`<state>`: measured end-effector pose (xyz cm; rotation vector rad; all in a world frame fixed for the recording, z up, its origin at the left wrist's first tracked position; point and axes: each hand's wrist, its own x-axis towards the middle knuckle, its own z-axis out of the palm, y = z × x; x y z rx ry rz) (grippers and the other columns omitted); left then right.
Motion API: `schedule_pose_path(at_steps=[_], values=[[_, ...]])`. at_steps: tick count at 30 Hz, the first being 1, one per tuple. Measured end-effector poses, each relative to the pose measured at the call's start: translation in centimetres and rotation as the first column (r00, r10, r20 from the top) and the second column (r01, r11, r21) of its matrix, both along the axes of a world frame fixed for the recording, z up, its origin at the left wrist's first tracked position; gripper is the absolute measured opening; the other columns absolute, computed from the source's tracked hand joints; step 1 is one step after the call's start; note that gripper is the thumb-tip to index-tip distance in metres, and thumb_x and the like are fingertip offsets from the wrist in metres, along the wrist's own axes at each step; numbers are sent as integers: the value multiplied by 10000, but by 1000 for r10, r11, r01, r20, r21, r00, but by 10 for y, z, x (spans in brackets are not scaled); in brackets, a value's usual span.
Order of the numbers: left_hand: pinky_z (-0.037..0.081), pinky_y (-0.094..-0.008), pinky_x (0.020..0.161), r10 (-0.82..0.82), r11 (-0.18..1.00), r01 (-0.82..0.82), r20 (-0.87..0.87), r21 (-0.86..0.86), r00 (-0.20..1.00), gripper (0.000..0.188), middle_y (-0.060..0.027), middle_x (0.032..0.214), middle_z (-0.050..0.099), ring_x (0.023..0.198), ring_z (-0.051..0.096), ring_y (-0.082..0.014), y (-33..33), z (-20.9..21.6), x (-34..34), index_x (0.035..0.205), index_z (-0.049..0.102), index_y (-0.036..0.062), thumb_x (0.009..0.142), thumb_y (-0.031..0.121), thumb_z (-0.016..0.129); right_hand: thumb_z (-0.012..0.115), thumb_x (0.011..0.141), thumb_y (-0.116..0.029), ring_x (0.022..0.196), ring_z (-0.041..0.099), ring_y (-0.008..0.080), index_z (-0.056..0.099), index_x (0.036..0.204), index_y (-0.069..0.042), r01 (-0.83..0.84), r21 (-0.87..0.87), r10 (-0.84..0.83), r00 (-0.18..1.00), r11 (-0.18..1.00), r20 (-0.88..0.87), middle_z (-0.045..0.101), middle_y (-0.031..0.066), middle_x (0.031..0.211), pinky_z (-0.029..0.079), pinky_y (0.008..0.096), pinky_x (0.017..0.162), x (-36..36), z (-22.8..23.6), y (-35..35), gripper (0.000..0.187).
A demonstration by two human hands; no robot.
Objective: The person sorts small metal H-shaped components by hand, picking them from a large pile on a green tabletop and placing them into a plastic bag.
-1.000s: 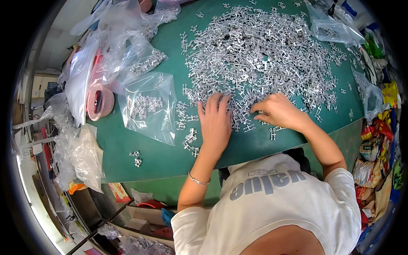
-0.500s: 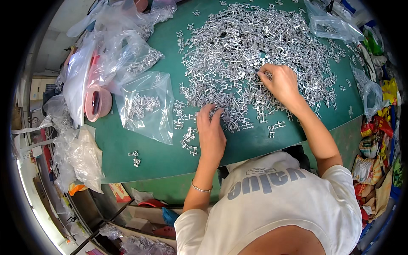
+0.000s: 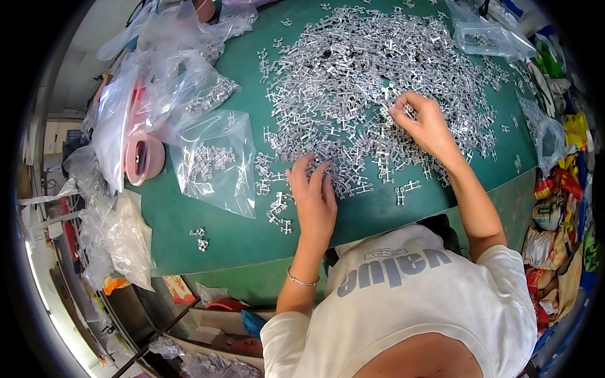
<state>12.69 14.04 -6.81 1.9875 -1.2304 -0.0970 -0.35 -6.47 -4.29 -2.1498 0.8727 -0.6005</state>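
A wide heap of small silver metal fittings, many shaped like a letter H, covers much of the green table. My left hand rests at the heap's near left edge, its fingers apart and their tips among the pieces. Further right, my right hand is over the middle of the heap with thumb and fingers drawn into a pinch. Whatever sits between those fingertips is too small to make out. Left of the heap lies a clear plastic bag with several fittings inside.
A pink cup and more clear bags crowd the table's left side. Two small clusters of fittings lie near the front left. Another clear bag is at the far right. Colourful packages stand beyond the right edge.
My right hand has shifted slightly right, its thumb and fingers still close together. The fingers of my left hand have spread a little wider at the heap's edge.
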Motion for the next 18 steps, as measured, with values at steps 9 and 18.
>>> schedule_pose_path(at_steps=[9,18], values=[[458,-300,810,-172,968,39,-548,-246,819,284,-147,1108,522,970,542,-216,-35,20,-20,1098,520,-31,815,-20,517,628,810,-164,454,342,3,593,879,-57,-203,847,-60,962,491,265,524,6,649,208,163,388,-17,10,24,132],[514,-245,689,-220,976,31,-970,-218,105,222,-108,942,612,778,587,-122,-61,13,-16,1048,568,-40,851,56,531,613,797,-92,639,508,56,624,851,-18,-239,498,118,958,834,262,581,10,717,409,199,556,-16,3,40,92]])
